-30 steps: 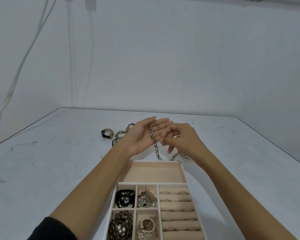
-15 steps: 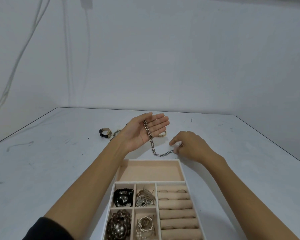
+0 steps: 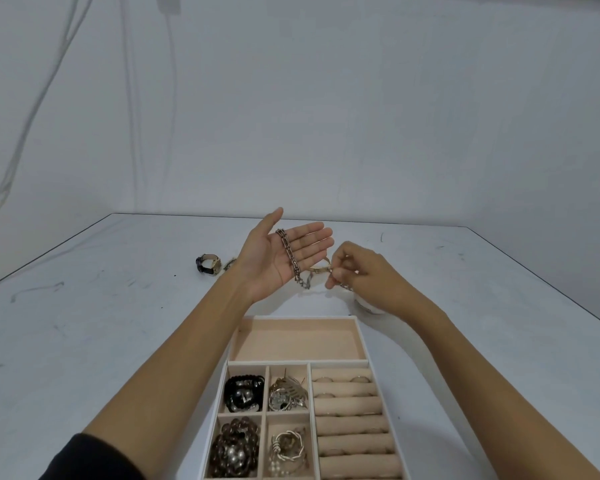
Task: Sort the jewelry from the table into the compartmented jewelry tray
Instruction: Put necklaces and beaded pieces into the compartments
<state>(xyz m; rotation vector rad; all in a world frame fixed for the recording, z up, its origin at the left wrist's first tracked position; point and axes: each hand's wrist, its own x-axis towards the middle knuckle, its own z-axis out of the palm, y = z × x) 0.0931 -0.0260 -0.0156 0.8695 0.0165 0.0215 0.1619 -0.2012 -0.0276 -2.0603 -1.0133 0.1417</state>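
While past tray rim [image 3: 298, 317], chain [image 3: 289, 251] across hand [image 3: 272, 266]

A single wide-angle camera, worn on the person's head, looks forward and down from the near side of the jewelry tray [image 3: 291, 341]. It is close enough that the tray's near end runs off the bottom edge of the frame. The tray sits low and centre. Beyond its far rim the left hand [image 3: 278, 261] and right hand [image 3: 364, 275] meet at mid-frame over a chain [image 3: 290, 252]. The white table [image 3: 101, 323] spreads from the tray to both sides, its far edge above the hands. The pale wall [image 3: 361, 116] past it fills the upper half of the view.
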